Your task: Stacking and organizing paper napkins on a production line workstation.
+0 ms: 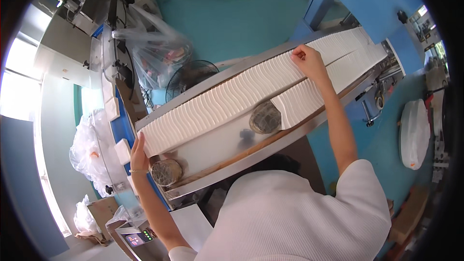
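Observation:
A long row of thin white pieces [212, 104], packed on edge with wavy tops, fills the far side of a metal trough table. They look like folded paper or flat packs; I cannot tell which. My left hand [138, 155] lies with its fingers stretched flat against the row's left end. Over the far edge of the same row, toward the right, my right hand [307, 62] is closed, fingertips pinched; whatever may be in them is hidden. A second, shorter white row [300, 104] runs along the near side. A round, mottled grey-brown block [265, 118] stands against its left end.
Another round block [166, 172] sits at the table's near left corner. Blue machine housing [382, 5] stands at the right end. On the left are a conveyor with a blue belt [123, 124] and white blocks. A black fan [192, 78] and plastic bags [157, 50] lie beyond the table.

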A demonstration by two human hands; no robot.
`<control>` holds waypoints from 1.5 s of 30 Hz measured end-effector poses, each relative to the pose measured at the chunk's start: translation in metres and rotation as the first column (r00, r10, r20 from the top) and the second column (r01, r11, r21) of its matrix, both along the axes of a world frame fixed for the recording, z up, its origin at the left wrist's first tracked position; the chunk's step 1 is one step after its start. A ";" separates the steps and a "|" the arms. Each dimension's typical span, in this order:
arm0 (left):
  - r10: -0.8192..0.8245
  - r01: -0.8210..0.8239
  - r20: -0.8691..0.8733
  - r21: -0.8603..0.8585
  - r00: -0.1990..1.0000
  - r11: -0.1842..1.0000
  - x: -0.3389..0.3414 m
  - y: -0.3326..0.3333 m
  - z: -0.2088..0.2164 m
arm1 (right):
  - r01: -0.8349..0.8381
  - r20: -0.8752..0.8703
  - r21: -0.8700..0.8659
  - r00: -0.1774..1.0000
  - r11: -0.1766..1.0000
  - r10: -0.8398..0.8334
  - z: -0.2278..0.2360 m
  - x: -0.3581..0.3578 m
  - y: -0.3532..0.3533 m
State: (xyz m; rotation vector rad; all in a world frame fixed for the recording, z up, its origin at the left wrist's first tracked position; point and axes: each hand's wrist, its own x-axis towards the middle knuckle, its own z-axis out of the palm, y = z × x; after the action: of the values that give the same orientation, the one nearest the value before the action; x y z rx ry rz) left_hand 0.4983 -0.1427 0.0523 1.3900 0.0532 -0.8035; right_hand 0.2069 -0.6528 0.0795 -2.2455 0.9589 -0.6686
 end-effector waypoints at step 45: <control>-0.010 -0.027 0.093 0.390 0.996 0.920 -0.012 -0.022 0.002 | -0.031 -0.718 0.183 0.678 0.983 0.155 0.034 0.086 0.123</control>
State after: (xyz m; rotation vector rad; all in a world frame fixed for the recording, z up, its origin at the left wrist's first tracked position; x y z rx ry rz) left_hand 0.4863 -0.1644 0.0538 1.8039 0.1552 -0.7443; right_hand 0.2929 -0.5299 0.1138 -2.4131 1.1847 0.4174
